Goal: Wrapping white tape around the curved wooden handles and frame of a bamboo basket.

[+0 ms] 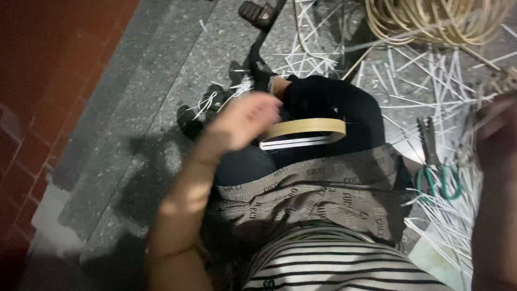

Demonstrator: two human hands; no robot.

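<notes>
My left hand [242,121] hovers blurred above my lap, fingers loosely curled, close to a flat loop of pale cane strip [309,129] lying on the dark cloth [334,102] over my knees. Whether the fingers touch the loop is unclear. My right hand [498,140] is at the right edge, dark and blurred, next to a bundle of thin pale strips [474,124]; its grip is hard to read. I sit in patterned brown shorts [318,194] and a striped shirt [334,264].
Green-handled scissors [439,180] and pliers [428,137] lie on the floor to the right among several white offcuts [431,75]. A coil of cane [431,19] sits top right. Grey stone floor [140,91] and a red brick wall [48,81] are to the left.
</notes>
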